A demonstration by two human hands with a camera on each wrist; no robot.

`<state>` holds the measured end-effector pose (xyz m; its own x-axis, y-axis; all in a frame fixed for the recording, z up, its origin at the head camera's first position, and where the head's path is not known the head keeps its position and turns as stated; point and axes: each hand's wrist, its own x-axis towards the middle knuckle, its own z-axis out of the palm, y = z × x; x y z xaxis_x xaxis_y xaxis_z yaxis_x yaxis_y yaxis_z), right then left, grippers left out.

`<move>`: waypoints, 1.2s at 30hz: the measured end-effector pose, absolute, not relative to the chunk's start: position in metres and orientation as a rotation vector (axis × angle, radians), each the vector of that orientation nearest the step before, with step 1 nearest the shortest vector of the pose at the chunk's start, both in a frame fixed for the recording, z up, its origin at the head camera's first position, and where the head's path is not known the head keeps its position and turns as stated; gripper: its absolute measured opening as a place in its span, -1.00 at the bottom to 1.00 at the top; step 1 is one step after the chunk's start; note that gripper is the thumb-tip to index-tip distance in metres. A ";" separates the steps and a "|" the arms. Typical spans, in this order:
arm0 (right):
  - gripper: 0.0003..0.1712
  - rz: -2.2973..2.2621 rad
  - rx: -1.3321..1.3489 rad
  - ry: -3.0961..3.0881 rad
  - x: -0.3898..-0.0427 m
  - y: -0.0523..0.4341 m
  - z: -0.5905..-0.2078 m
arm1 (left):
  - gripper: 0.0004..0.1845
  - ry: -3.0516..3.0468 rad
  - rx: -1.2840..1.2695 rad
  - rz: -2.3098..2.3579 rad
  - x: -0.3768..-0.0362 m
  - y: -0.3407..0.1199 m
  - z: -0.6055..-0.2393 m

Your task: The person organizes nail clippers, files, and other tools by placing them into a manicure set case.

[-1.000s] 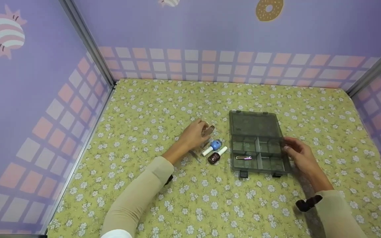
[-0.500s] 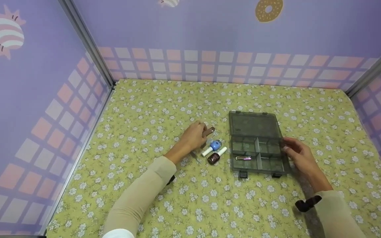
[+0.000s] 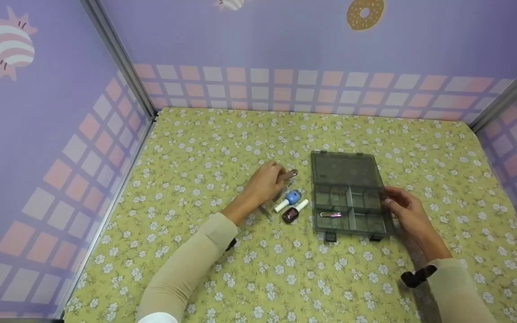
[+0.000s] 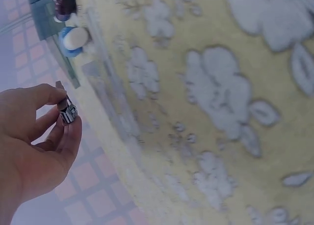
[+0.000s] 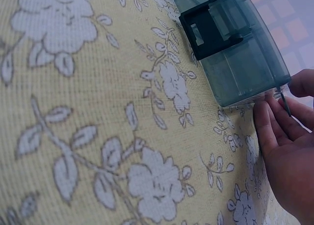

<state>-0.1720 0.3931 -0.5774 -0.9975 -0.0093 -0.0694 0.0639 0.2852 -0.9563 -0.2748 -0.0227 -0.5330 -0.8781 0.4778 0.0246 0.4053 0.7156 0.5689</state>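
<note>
My left hand (image 3: 265, 183) pinches a nail clipper (image 3: 288, 175) between thumb and fingers, just above the cloth; its metal end shows in the left wrist view, the clipper (image 4: 67, 107) pointing away from the palm. My right hand (image 3: 409, 213) grips the right edge of a smoky see-through compartment box (image 3: 350, 209), thumb at the rim and fingers against the side wall. The lid (image 3: 344, 168) lies folded back. Another nail clipper (image 3: 330, 215), shiny and pinkish, lies in the front left compartment. Close to the left hand lie a blue nail polish bottle (image 3: 292, 196) and a dark red one (image 3: 291, 215).
A see-through flat strip (image 4: 110, 92) lies on the flowered cloth (image 3: 222, 148) beneath the left wrist, partly hidden in the head view. Two latches (image 3: 330, 236) stick out at the box's front. Purple panels (image 3: 258, 45) enclose the back and sides.
The nail clipper in my left hand has turned and shifted slightly right, its metal end now reaching further out from the fingers. The right hand and the box have stayed put.
</note>
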 end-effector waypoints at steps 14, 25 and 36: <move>-0.40 -1.841 0.051 2.480 -0.173 0.392 -0.578 | -0.75 2.621 0.999 0.920 -0.237 0.023 -0.509; -0.41 -1.823 0.027 2.503 -0.171 0.393 -0.579 | -0.76 2.512 1.181 0.881 -0.212 0.058 -0.523; -0.41 -1.844 0.023 2.491 -0.172 0.393 -0.579 | -0.71 2.499 1.199 0.821 -0.203 0.069 -0.535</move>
<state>-0.1725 0.3928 -0.5790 -0.9990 -0.0133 -0.0427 0.0370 0.2919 -0.9557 -0.2032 0.0687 -0.5350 -0.6297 0.7766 0.0173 0.6357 0.5024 0.5861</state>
